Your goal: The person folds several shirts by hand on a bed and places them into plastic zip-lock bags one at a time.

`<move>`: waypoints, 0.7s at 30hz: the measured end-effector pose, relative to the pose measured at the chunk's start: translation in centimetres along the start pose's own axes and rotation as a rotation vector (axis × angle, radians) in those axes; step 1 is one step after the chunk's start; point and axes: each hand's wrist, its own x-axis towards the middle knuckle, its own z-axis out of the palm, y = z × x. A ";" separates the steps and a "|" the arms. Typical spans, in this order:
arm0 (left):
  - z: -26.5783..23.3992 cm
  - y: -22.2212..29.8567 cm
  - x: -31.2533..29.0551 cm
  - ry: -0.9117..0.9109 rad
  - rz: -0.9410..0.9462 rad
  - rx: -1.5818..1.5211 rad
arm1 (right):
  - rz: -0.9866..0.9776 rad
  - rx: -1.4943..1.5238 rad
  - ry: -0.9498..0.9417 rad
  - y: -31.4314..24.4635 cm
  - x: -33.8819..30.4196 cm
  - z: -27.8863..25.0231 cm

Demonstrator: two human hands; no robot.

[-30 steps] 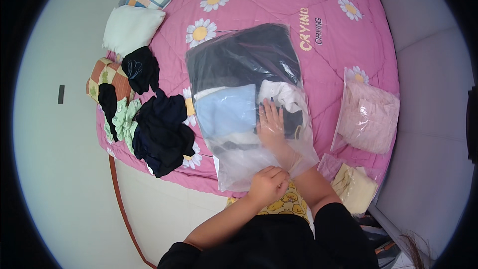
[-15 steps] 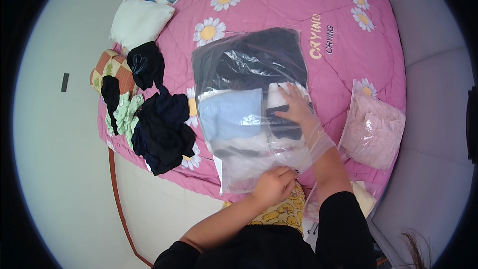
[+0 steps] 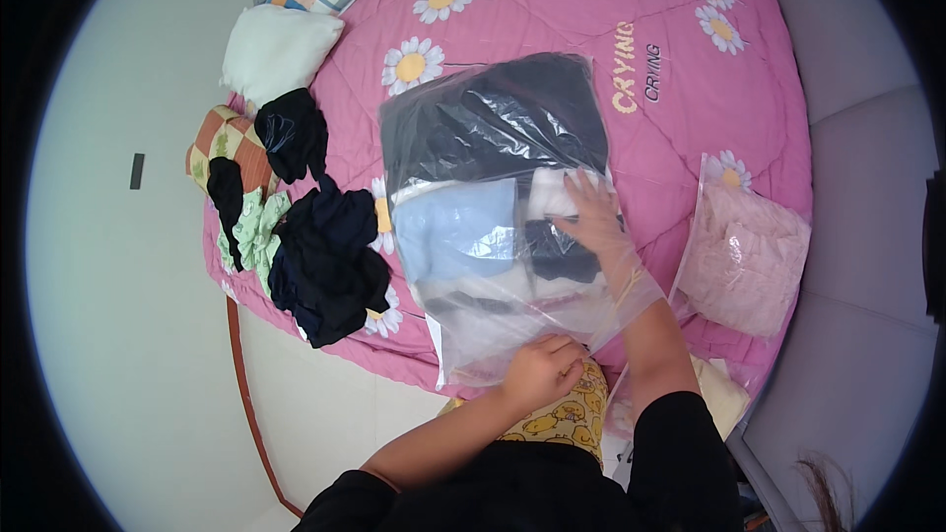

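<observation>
A large clear plastic bag (image 3: 463, 335) lies on the pink bed with its mouth toward me. In it are a folded dark garment (image 3: 493, 118) at the far end, a folded light blue garment (image 3: 458, 227), and a white roll (image 3: 552, 192) beside a dark folded piece (image 3: 562, 248). My right hand (image 3: 594, 215) reaches inside the bag with fingers spread over the white and dark pieces; the plastic covers my wrist. Closed on the bag's near edge is my left hand (image 3: 544, 370).
Loose black clothes (image 3: 330, 261) lie left of the bag, near a light green cloth (image 3: 258, 227), a checked cushion (image 3: 227, 143) and a white pillow (image 3: 281, 51). At right, a clear bag of pink clothing (image 3: 744, 261) rests by the grey padded headboard (image 3: 867, 197).
My right hand has shifted slightly inside the bag, its fingers now lying closer over the white roll. My left hand keeps its grip on the edge.
</observation>
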 end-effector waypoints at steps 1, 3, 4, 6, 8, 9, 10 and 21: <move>0.1 -0.2 -0.2 0.001 0.003 -0.002 | -0.002 -0.027 0.003 -0.3 0.0 -0.2; 0.2 -0.8 -0.7 -0.047 -0.052 0.009 | 0.000 -0.041 0.015 -2.0 -1.8 0.7; 0.2 -1.1 -1.2 -0.039 -0.055 0.010 | -0.012 -0.070 0.050 -3.4 -3.2 1.1; 0.1 -1.4 -2.3 -0.081 -0.077 0.019 | -0.026 -0.092 0.086 -5.4 -5.0 1.3; 0.2 -1.6 -3.0 -0.087 -0.085 0.027 | -0.007 -0.041 -0.022 -6.4 -5.7 1.0; 0.1 -1.6 -3.3 -0.090 -0.096 0.032 | -0.008 -0.038 -0.019 -6.6 -5.9 0.7; 0.0 -1.5 -3.2 -0.092 -0.092 0.035 | -0.061 -0.097 -0.145 -6.6 -5.9 0.4; -0.1 -1.1 -2.4 -0.087 -0.062 -0.026 | -0.227 -0.272 -0.149 -3.0 -3.6 2.4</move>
